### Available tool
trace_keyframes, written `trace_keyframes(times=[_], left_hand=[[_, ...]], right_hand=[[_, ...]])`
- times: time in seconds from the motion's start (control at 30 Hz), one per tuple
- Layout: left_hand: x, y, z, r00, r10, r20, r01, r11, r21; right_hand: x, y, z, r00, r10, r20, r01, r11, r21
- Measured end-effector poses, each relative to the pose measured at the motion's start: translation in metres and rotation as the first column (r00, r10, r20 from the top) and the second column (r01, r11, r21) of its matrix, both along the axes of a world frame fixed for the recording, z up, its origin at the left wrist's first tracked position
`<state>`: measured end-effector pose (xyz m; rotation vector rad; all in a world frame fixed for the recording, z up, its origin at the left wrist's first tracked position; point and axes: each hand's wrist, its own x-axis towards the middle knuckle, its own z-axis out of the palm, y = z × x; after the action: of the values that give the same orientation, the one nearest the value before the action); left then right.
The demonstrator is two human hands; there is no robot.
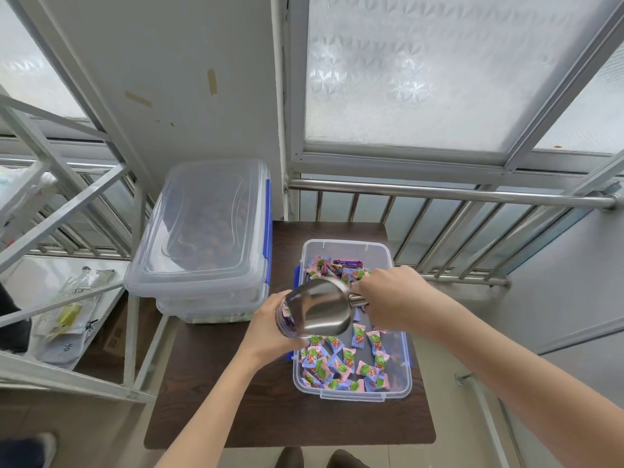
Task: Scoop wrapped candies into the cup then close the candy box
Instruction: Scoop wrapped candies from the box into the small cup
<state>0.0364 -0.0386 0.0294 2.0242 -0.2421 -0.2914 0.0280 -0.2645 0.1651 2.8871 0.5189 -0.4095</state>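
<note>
An open clear plastic candy box [401,383] sits on the dark table, holding several wrapped candies [341,363] in pink, blue and green wrappers. My left hand [270,332] grips a clear cup [286,315] at the box's left rim; a few candies show inside the cup. My right hand [395,295] holds the handle of a metal scoop [320,309], which is tilted with its mouth against the cup's opening. The inside of the scoop is hidden from me.
The lid of the candy box is not in sight. Two stacked clear boxes with blue clips [206,238] stand at the table's back left. A metal railing [439,194] runs behind the dark table [236,400]. A white shelf frame [67,298] holding packets stands on the left.
</note>
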Motion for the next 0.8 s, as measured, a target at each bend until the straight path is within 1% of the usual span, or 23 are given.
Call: trace_keyframes(times=[0.07, 0.13, 0.2, 0.23, 0.3, 0.33, 0.37, 0.43, 0.53, 0.6, 0.73, 0.8], left_hand=[[0.000, 0.001, 0.000, 1.000, 0.016, -0.001, -0.016, 1.000, -0.010], [0.000, 0.003, -0.001, 0.999, 0.051, 0.004, -0.051, 0.999, -0.017], [-0.002, 0.006, -0.002, 0.997, 0.075, 0.030, -0.074, 0.997, -0.019], [-0.003, 0.006, -0.002, 0.996, 0.080, 0.042, -0.080, 0.997, -0.018], [-0.005, 0.005, -0.003, 0.994, 0.091, 0.065, -0.090, 0.996, -0.018], [-0.006, 0.004, -0.004, 0.992, 0.100, 0.079, -0.099, 0.995, -0.019], [-0.007, 0.004, -0.006, 0.989, 0.114, 0.091, -0.112, 0.993, -0.020], [-0.009, 0.003, -0.010, 0.983, 0.152, 0.106, -0.150, 0.988, -0.027], [-0.011, 0.004, -0.017, 0.975, 0.201, 0.100, -0.198, 0.980, -0.034], [-0.011, 0.005, -0.020, 0.973, 0.209, 0.097, -0.208, 0.978, -0.023], [-0.011, 0.006, -0.020, 0.973, 0.206, 0.104, -0.206, 0.979, -0.017], [-0.011, 0.006, -0.020, 0.972, 0.210, 0.104, -0.209, 0.978, -0.017]], right_hand=[[-0.004, 0.002, -0.005, 1.000, -0.023, -0.017, 0.023, 0.999, 0.032], [-0.007, -0.006, -0.006, 0.996, -0.090, -0.028, 0.092, 0.994, 0.061], [-0.013, -0.023, -0.010, 0.971, -0.225, -0.084, 0.233, 0.968, 0.097], [-0.017, -0.033, -0.016, 0.944, -0.302, -0.133, 0.316, 0.944, 0.094], [-0.026, -0.050, -0.033, 0.864, -0.429, -0.263, 0.451, 0.892, 0.024], [-0.031, -0.054, -0.047, 0.825, -0.472, -0.311, 0.487, 0.873, -0.030], [-0.036, -0.055, -0.064, 0.795, -0.509, -0.331, 0.514, 0.854, -0.080], [-0.048, -0.049, -0.099, 0.758, -0.575, -0.307, 0.562, 0.815, -0.139], [-0.065, -0.030, -0.143, 0.755, -0.598, -0.268, 0.586, 0.799, -0.132], [-0.073, -0.019, -0.161, 0.754, -0.594, -0.281, 0.589, 0.800, -0.109], [-0.078, -0.005, -0.187, 0.767, -0.495, -0.408, 0.533, 0.846, -0.023], [-0.073, -0.004, -0.197, 0.781, -0.444, -0.439, 0.502, 0.865, 0.020]])
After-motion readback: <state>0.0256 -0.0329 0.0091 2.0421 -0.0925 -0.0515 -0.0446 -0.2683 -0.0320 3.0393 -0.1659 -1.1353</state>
